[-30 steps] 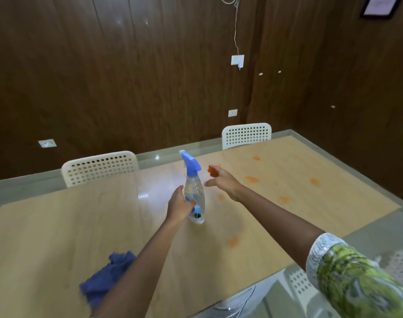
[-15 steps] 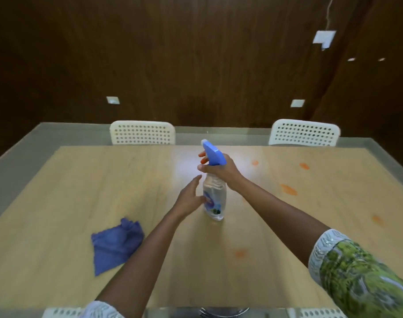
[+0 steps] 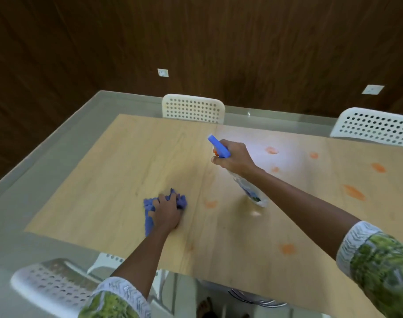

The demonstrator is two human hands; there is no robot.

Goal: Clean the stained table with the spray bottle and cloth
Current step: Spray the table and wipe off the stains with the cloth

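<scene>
Grip on bottle, mid-table

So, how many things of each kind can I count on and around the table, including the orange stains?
spray bottle: 1
cloth: 1
white chairs: 3
orange stains that show clearly: 7
Total: 12
</scene>
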